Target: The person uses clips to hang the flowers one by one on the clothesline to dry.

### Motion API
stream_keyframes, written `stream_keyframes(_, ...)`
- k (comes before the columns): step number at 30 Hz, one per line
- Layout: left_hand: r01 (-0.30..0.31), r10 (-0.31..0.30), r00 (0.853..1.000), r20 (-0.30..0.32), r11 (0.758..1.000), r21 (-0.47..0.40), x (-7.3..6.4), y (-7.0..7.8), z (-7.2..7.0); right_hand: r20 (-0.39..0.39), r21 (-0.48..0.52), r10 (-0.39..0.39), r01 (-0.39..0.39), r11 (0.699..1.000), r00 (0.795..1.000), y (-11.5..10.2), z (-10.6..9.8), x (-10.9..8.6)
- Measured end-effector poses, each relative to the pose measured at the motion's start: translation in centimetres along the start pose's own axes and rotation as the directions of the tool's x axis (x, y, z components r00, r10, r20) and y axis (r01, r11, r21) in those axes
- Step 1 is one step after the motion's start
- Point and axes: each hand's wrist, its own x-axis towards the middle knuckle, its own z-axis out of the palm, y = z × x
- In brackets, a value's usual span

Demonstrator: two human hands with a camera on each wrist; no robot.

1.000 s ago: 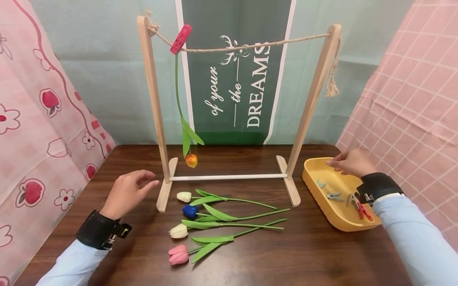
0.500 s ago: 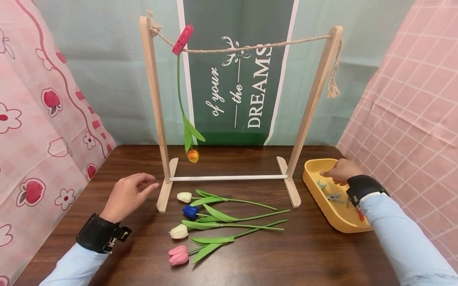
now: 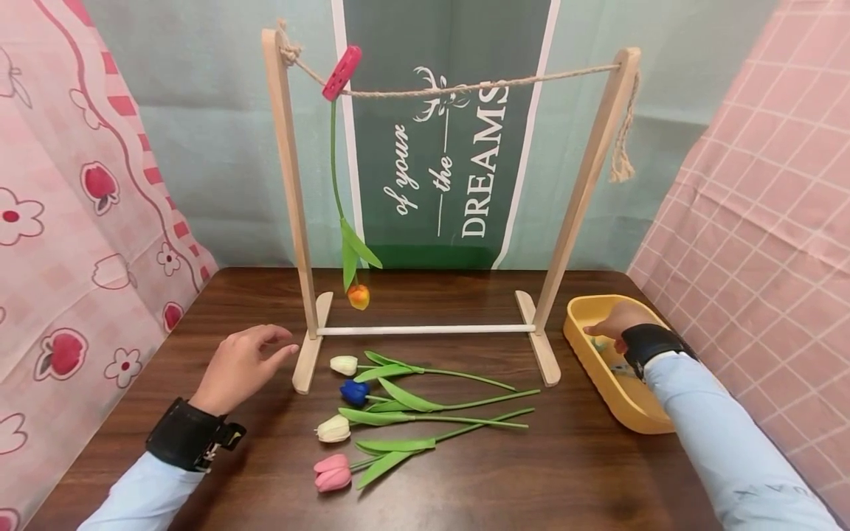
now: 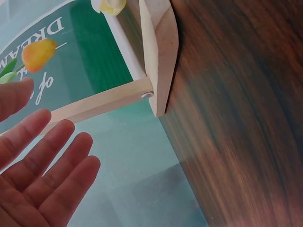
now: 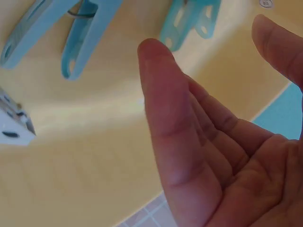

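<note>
My right hand reaches down into a yellow tray at the right. In the right wrist view its thumb and forefinger stand apart with nothing between them, close to a teal clothespin. A light blue clothespin lies further left in that view. My left hand hovers, fingers relaxed and holding nothing, beside the left foot of a wooden rack. From the rack's rope, a red clothespin holds an orange tulip upside down by its stem.
Several artificial tulips lie in front of the rack: a small white tulip, a blue tulip, a larger white tulip and a pink tulip. A white crossbar joins the rack's feet. Patterned cloths hang around the brown table.
My right hand has moved left and lower into the tray, from its far right rim toward the teal clothespin. My left hand has stayed nearly still.
</note>
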Motion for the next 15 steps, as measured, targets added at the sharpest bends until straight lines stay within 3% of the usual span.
stream_keyframes(10,0.02,-0.02,1.0,0.016,1.0,-0.001,-0.3,-0.3,0.1,-0.042,-0.065,-0.07,0.068,0.996,0.997,1.9,1.5,2.5)
stream_keyframes(15,0.022,-0.022,1.0,0.016,1.0,0.0,-0.5,-0.5,0.2,-0.063,-0.096,-0.081,0.075,0.993,0.995,1.5,1.7,2.3)
